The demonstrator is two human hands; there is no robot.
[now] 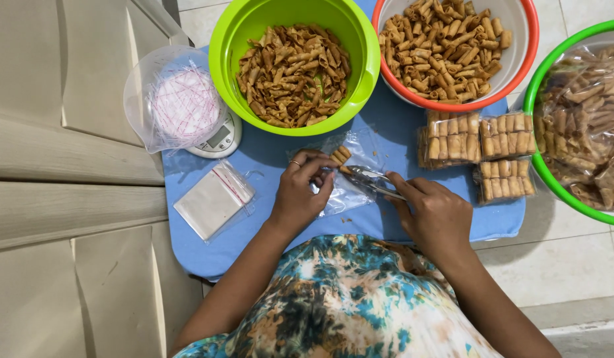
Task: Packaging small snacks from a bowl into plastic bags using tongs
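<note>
Left hand (299,197) pinches clear bag (346,179) open, centre frame | right hand (434,215) closed on metal tongs (376,182), tips at bag mouth | rolled snacks (340,155) inside | best: keep mouth wide, lay rolls flat.

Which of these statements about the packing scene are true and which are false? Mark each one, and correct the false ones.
1. The right hand holds metal tongs. True.
2. The left hand holds a spoon. False: it grips a clear plastic bag with a few rolls in it.
3. The lime green bowl is empty. False: it is full of fried rolled snacks.
4. Sealed packs of rolls lie below the orange-rimmed bowl. True.
5. A kitchen scale sits left of the lime green bowl. True.
</note>
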